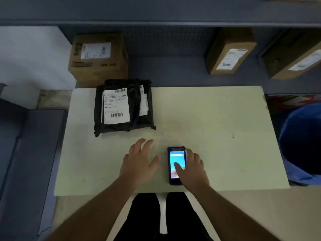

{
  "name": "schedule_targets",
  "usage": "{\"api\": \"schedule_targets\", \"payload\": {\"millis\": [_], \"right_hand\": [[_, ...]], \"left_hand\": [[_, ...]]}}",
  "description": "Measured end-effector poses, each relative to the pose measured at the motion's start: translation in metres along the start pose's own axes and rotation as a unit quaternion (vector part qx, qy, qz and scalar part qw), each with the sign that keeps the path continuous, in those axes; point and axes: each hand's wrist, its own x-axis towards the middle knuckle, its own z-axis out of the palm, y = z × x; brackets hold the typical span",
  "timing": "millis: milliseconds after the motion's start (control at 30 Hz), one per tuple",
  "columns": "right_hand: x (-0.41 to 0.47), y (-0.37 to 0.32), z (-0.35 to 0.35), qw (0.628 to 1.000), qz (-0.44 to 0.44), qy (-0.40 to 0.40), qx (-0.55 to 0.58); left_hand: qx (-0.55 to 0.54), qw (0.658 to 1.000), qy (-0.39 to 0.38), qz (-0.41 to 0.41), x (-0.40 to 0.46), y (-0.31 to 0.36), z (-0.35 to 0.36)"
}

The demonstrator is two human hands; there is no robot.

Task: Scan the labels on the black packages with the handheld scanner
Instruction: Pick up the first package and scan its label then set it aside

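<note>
Closing right hand (192,168) grip around black handheld scanner (176,165) on pale worktop (217,127), thumb on screen, likely readying pickup; left hand (139,160) spread, empty; stacked black plastic packages (124,106) far left, labels up.

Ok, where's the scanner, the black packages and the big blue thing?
scanner (175,164): head view, on its lit screen.
black packages (133,101): head view, on the top bag's black plastic.
blue bin (302,136): head view, on its rim.

Packages (124,106) stacked on table (217,119), far left — scanner (175,165) near front edge, centre.
</note>
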Motion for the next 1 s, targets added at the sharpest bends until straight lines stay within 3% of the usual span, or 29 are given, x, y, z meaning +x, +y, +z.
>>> {"api": "schedule_targets", "payload": {"millis": [400,1000], "right_hand": [[0.010,0.001,0.050,0.992,0.126,-0.005,0.015],[0.023,-0.014,0.064,0.982,0.185,0.031,0.009]], "left_hand": [[-0.027,0.998,-0.048,-0.025,-0.011,-0.029,0.036],[-0.107,0.992,-0.050,-0.049,-0.021,-0.056,0.038]]}}
